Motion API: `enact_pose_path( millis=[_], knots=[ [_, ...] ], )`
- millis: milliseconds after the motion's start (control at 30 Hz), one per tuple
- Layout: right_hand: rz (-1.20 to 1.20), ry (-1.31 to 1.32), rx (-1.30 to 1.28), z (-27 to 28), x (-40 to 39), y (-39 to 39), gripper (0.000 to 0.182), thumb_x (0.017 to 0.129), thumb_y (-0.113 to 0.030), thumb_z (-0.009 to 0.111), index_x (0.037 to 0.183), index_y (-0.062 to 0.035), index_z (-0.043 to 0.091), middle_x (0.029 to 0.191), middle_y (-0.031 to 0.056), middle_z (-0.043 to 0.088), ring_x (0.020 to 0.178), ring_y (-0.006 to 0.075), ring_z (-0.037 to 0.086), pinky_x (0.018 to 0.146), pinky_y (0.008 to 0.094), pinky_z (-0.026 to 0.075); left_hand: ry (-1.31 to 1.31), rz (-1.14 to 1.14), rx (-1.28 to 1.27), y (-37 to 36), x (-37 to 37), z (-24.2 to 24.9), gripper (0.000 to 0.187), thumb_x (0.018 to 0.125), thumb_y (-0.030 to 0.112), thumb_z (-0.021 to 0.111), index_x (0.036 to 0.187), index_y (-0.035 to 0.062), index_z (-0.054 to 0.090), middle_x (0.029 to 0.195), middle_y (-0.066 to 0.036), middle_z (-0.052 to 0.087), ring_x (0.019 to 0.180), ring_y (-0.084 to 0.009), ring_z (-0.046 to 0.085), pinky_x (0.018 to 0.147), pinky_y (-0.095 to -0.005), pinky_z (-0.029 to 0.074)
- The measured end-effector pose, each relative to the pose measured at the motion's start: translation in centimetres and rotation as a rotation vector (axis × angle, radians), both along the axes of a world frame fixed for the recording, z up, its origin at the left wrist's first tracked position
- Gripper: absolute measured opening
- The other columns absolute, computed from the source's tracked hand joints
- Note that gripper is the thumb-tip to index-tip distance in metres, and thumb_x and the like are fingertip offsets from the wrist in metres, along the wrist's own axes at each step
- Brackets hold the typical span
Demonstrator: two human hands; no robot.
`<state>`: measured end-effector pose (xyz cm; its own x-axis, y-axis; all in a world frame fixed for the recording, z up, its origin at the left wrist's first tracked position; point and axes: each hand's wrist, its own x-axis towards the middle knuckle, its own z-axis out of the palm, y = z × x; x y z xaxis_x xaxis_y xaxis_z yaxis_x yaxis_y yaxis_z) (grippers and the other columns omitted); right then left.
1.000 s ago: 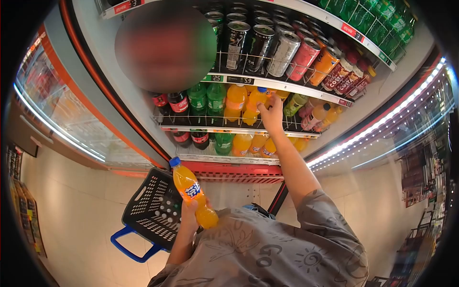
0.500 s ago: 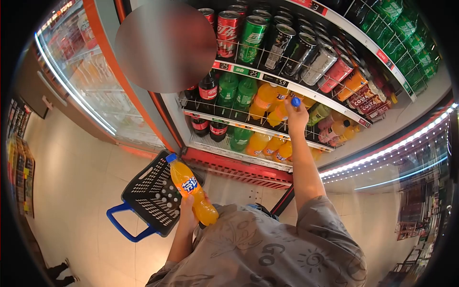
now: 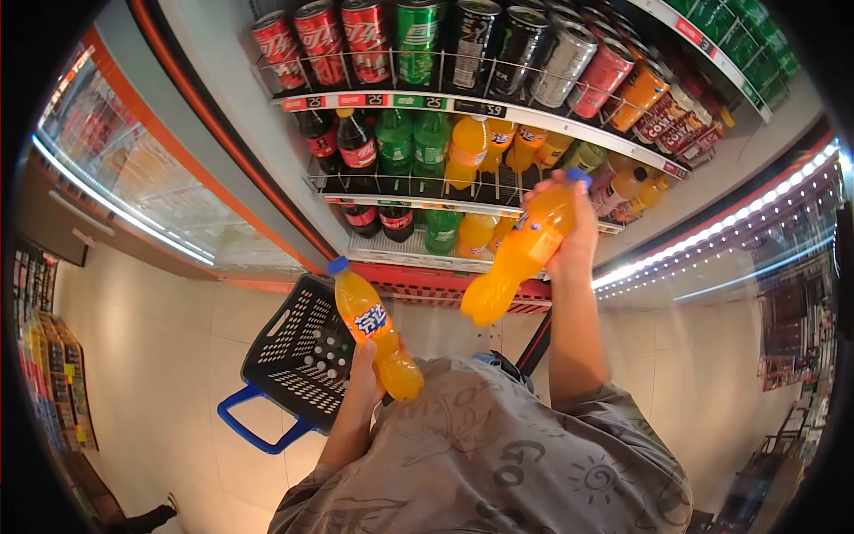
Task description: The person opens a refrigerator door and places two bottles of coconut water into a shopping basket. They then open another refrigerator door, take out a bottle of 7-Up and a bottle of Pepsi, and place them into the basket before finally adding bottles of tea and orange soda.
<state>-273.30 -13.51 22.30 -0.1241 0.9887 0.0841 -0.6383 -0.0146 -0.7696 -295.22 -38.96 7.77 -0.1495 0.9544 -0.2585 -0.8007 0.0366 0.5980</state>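
My left hand is closed around the lower half of an orange soda bottle, which tilts with its blue cap up and left, over the near side of a shopping basket. In front of the cooler shelves, my right hand grips a second orange soda bottle near its top, its blue cap up and its base pointing down and left. Behind it, more orange soda bottles stand on the middle shelf, with a gap in their row.
The dark shopping basket with a blue handle sits on the floor at left, holding several items with pale round tops. Cans line the upper shelf behind a wire rail; cola bottles and green bottles stand below. A cooler door frame rises at left.
My right hand has drawn the second orange soda bottle out of the middle shelf, toward me. The left hand's bottle has shifted slightly right in view. The camera view has moved too.
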Motion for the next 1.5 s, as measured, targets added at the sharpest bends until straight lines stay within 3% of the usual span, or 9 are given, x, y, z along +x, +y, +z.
enact_pose_path(
  millis=[67,233,433,533,867,933,1067,1300,1500],
  knots=[
    [0.231,0.241,-0.158,-1.5,-0.7,-1.3,0.042,0.097,-0.041,0.057,0.116,-0.0043,0.055,0.098,0.0123,0.064,0.090,0.0282,0.065,0.079,0.0418,0.053,-0.022,-0.055,0.013,0.5,0.2,-0.3,0.062,0.091,0.056,0.059,0.125,0.0064,0.048,0.101,-0.010,0.061,0.087,-0.0225,0.063,0.077,-0.0386,0.054],
    [0.344,0.202,-0.202,-2.4,-2.6,-3.4,0.043,0.096,-0.042,0.058,0.117,-0.0047,0.055,0.098,0.0115,0.064,0.089,0.0286,0.065,0.080,0.0426,0.053,-0.128,-0.195,0.014,1.0,1.4,1.5,0.071,0.089,0.068,0.052,0.127,0.0075,0.049,0.093,-0.009,0.060,0.084,-0.0229,0.062,0.079,-0.0421,0.052],
    [0.409,0.121,-0.117,-2.1,-3.2,-4.0,0.041,0.095,-0.037,0.060,0.118,-0.0031,0.055,0.100,0.0114,0.065,0.092,0.0275,0.066,0.082,0.0411,0.054,-0.222,-0.218,0.102,0.2,2.6,1.8,0.086,0.080,0.076,0.054,0.134,0.0088,0.048,0.129,-0.016,0.055,0.118,-0.0383,0.055,0.100,-0.0608,0.044],
    [0.403,0.067,-0.116,-2.7,-3.8,-4.5,0.039,0.093,-0.032,0.064,0.117,-0.0021,0.056,0.103,0.0122,0.065,0.096,0.0272,0.065,0.085,0.0402,0.054,-0.291,-0.233,0.132,-0.6,2.2,1.6,0.092,0.077,0.077,0.056,0.140,0.0107,0.044,0.150,-0.017,0.036,0.131,-0.0441,0.041,0.106,-0.0670,0.036],
    [0.543,-0.205,-0.123,-6.2,-8.7,-8.9,0.028,0.093,-0.015,0.063,0.116,0.0006,0.059,0.109,0.0134,0.065,0.101,0.0224,0.063,0.089,0.0381,0.052,-0.195,0.005,0.040,-4.4,1.9,0.2,0.094,0.082,0.069,0.058,0.152,0.0152,0.025,0.154,-0.015,0.031,0.131,-0.0384,0.042,0.101,-0.0579,0.046],
    [0.515,-0.427,-0.030,-6.6,-9.5,-9.4,0.025,0.090,-0.013,0.066,0.112,-0.0004,0.061,0.107,0.0107,0.064,0.097,0.0192,0.063,0.086,0.0349,0.051,-0.301,0.068,0.062,-5.5,1.9,-1.0,0.085,0.087,0.064,0.058,0.150,0.0140,0.030,0.149,-0.010,0.039,0.127,-0.0297,0.047,0.099,-0.0540,0.048],
    [0.407,-0.912,0.381,-8.3,-10.6,-9.7,0.021,0.085,-0.009,0.071,0.104,-0.0014,0.064,0.099,0.0045,0.063,0.089,0.0132,0.061,0.082,0.0283,0.049,-0.333,0.178,-0.028,-8.1,1.4,-2.5,0.081,0.088,0.059,0.060,0.149,0.0135,0.031,0.148,-0.011,0.041,0.125,-0.0271,0.048,0.098,-0.0522,0.050],
    [0.694,-1.012,0.186,-14.1,-15.2,-10.3,0.021,0.080,-0.007,0.076,0.094,-0.0037,0.061,0.087,0.0022,0.061,0.076,0.0080,0.055,0.069,0.0244,0.046,-0.187,0.426,-0.230,-11.3,-1.8,-4.4,0.092,0.080,0.062,0.068,0.147,0.0096,0.031,0.145,-0.012,0.044,0.123,-0.0255,0.051,0.099,-0.0451,0.050],
    [0.859,-0.999,0.456,-21.2,-23.6,-12.2,0.019,0.080,-0.006,0.074,0.089,-0.0049,0.058,0.079,0.0004,0.055,0.070,0.0079,0.048,0.064,0.0239,0.042,-0.113,0.643,-0.404,-14.2,-5.5,-11.5,0.098,0.078,0.072,0.063,0.147,0.0098,0.031,0.147,-0.017,0.042,0.128,-0.0282,0.050,0.102,-0.0469,0.047]
  ],
)
